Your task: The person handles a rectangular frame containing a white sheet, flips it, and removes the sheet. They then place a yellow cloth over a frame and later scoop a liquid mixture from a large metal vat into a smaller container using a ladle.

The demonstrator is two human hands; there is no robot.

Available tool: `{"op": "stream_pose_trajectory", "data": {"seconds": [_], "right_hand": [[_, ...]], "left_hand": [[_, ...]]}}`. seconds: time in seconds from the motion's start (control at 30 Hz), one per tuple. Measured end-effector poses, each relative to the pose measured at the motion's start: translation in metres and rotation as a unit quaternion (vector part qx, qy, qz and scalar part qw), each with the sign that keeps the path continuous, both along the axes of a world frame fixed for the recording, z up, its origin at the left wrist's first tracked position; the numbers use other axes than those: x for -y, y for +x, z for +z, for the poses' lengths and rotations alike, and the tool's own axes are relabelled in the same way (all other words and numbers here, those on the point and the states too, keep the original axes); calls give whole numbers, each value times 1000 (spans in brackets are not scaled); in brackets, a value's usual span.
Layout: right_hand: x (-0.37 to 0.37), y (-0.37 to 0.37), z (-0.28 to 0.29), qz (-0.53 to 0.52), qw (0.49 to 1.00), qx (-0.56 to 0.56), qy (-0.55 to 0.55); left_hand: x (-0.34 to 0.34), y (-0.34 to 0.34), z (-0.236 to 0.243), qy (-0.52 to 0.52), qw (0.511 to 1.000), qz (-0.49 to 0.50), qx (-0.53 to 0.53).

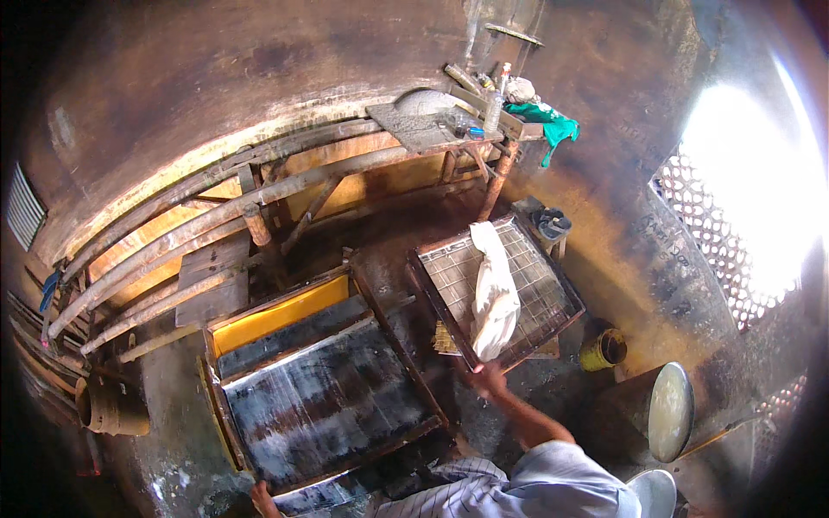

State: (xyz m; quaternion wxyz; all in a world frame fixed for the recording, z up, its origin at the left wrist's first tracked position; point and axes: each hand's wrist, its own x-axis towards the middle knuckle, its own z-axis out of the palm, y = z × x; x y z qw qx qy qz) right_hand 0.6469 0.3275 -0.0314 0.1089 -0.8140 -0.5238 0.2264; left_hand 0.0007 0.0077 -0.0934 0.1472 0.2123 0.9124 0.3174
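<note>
My right hand (490, 377) grips the near edge of a wooden frame with a wire mesh (535, 285), tilted to my right. A white cloth (494, 298) lies draped across that mesh. My left hand (262, 498) holds the near left corner of a larger dark wet wooden frame (324, 406) that lies flat in front of me. Beneath its far side a yellow sheet (278, 315) shows.
Thick bamboo poles (216, 216) run along the stained wall at the back. A shelf (484, 121) holds a green cloth, a bottle and small items. A yellow bucket (604, 348), a metal drum (661, 410) and a clay pot (112, 406) stand around.
</note>
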Motion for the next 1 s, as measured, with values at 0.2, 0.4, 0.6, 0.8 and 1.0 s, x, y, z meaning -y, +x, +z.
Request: {"op": "stream_pose_trajectory", "data": {"seconds": [0.2, 0.4, 0.6, 0.8, 1.0], "right_hand": [[98, -116, 18, -3, 969, -231, -89], [72, -113, 68, 64, 952, -219, -205], [26, -73, 139, 91, 948, -269, -141], [-20, 72, 59, 19, 916, -396, -66], [-32, 269, 3, -167, 870, -453, 102]], "left_hand": [[-19, 18, -5, -33, 999, -22, 25], [-30, 36, 27, -26, 999, 31, -11], [-77, 97, 81, 24, 995, 88, -47], [-144, 206, 114, 99, 991, 88, -6], [-297, 378, 97, 198, 965, 20, 170]]}}
